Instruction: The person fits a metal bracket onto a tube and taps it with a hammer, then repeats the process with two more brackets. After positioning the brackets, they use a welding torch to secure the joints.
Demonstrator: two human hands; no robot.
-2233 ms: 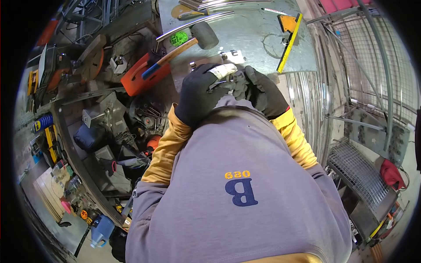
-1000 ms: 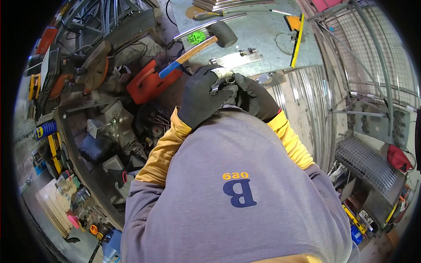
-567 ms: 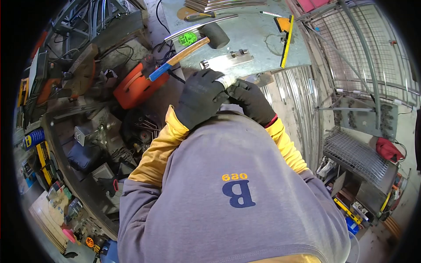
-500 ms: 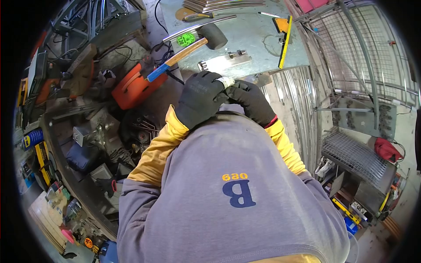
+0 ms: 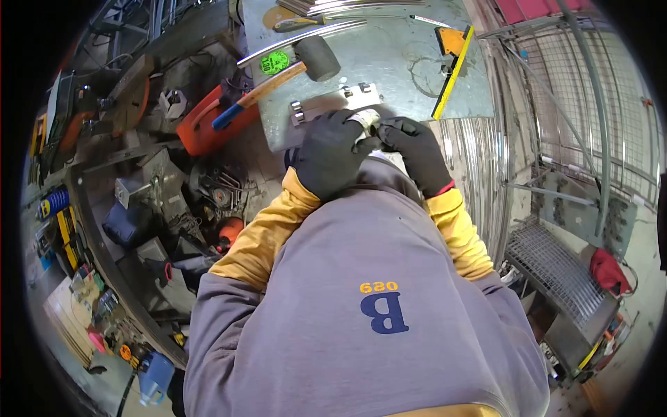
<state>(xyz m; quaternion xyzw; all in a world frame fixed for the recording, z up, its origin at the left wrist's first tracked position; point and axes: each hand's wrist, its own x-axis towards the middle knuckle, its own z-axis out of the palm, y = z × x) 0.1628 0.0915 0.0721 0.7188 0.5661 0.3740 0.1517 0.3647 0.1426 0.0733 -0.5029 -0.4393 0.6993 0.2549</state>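
My left hand [image 5: 333,153], in a black glove, is closed round a small white item with printed marks [image 5: 366,119]; it looks like a roll or tube, mostly hidden by the fingers. Right beside it, my gloved right hand [image 5: 417,149] has its thumb and fingers pinched together, and what they hold is hidden. Just beyond my hands on the metal table [image 5: 389,48] lies a shiny metal plate with small raised fittings [image 5: 333,104]. A black-headed mallet [image 5: 319,59] rests to its left, its wood and blue handle slanting over the table's edge.
A green round sticker or disc [image 5: 274,62], a screwdriver [image 5: 299,23] and metal rods are on the table's far left. An orange magnetic square [image 5: 453,42] and a yellow straightedge [image 5: 453,73] lie at right. An orange tool case [image 5: 208,121] stands left; steel tubes [image 5: 476,167] lie right.
The view has shifted slightly, so the table's things appear further left and my hands further right. Both hands stay together at the white item, which is turned more upright.
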